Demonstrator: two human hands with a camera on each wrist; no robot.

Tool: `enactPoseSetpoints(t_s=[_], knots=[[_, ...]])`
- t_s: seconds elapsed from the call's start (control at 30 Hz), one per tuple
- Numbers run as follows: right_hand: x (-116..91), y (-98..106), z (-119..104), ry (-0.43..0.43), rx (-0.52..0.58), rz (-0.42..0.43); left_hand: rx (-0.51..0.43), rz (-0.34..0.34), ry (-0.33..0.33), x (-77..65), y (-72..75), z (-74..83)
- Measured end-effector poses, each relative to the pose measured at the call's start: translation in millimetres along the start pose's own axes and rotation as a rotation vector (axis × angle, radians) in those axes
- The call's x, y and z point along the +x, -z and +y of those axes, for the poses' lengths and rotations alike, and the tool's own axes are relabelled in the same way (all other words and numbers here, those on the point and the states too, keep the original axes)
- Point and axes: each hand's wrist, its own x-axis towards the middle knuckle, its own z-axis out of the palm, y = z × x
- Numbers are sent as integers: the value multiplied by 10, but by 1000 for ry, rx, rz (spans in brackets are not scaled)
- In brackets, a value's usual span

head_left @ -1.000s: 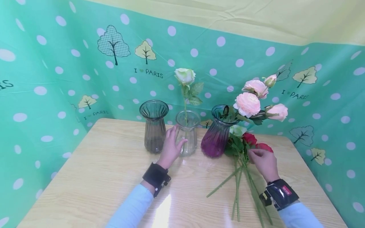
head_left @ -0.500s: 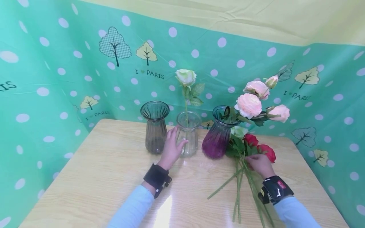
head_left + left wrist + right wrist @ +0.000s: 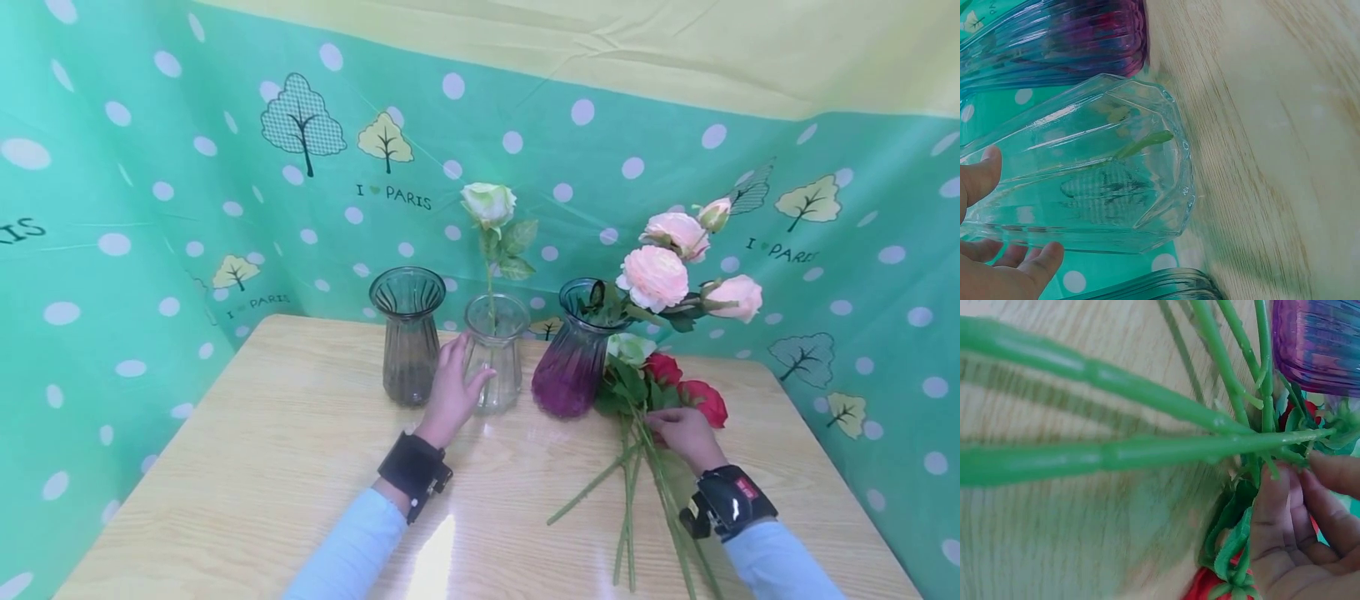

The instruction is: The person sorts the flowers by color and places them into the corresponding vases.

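Observation:
My left hand (image 3: 452, 392) holds the clear glass vase (image 3: 501, 367), thumb in front and fingers along its left side. One white rose (image 3: 489, 205) stands upright in it; the stem's green end (image 3: 1147, 142) shows through the glass in the left wrist view. My right hand (image 3: 686, 433) pinches a green stem (image 3: 1294, 456) among the flowers lying on the table. Which bloom that stem carries I cannot tell. Red roses (image 3: 702, 402) and a white rose (image 3: 630, 347) are at the heads of this pile.
A grey glass vase (image 3: 408, 350) stands left of the clear one. On the right, a purple-blue vase (image 3: 570, 375) holds pink flowers (image 3: 654, 277) leaning right. Loose stems (image 3: 626, 517) stretch toward the table's front. A green dotted curtain (image 3: 225, 183) hangs behind the table (image 3: 285, 467).
My right hand has shifted slightly left and down onto the stems, uncovering more of a red rose. My left hand stays at the clear vase.

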Motion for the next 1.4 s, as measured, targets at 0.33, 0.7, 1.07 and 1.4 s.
enactPoseSetpoints(t_s=[0.33, 0.7, 1.07, 1.4], knots=[[4, -91, -88, 186, -219, 161, -5, -10, 15, 8, 8, -4], [67, -176, -187, 191, -292, 153, 4, -19, 26, -2, -3, -19], [62, 68, -202, 122, -162, 85, -9, -7, 13, 0, -23, -34], [-26, 275, -178, 26, 87, 70, -17, -3, 21, -8, -5, -18]])
